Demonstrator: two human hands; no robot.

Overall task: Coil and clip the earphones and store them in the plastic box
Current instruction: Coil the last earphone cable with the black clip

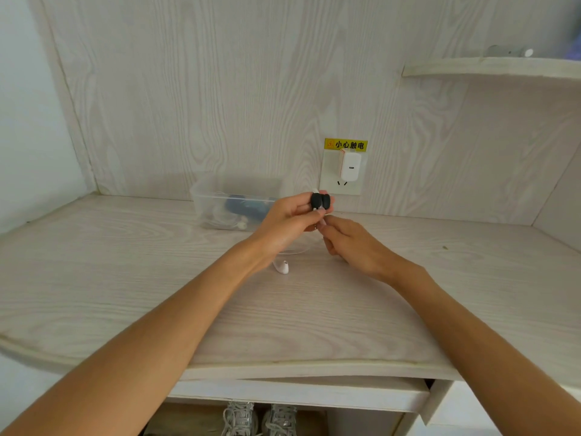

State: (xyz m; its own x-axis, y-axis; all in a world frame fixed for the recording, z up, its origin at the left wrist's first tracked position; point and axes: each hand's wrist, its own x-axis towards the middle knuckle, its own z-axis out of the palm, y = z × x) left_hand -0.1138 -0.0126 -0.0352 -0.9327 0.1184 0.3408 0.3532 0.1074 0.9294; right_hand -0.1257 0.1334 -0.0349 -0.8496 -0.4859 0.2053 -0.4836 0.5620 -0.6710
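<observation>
Head view: pale wood-grain desk [125, 278], wall socket [341, 180], possibly charger-fitted.

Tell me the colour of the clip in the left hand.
Black; the clip shows best in the head view, the only view.

White charger [350, 166] in wall socket [341, 180]; yellow warning label [345, 144] above

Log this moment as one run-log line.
left hand: grips black clip | right hand: pinches cable | earbud: on desk | plastic box: open
</observation>
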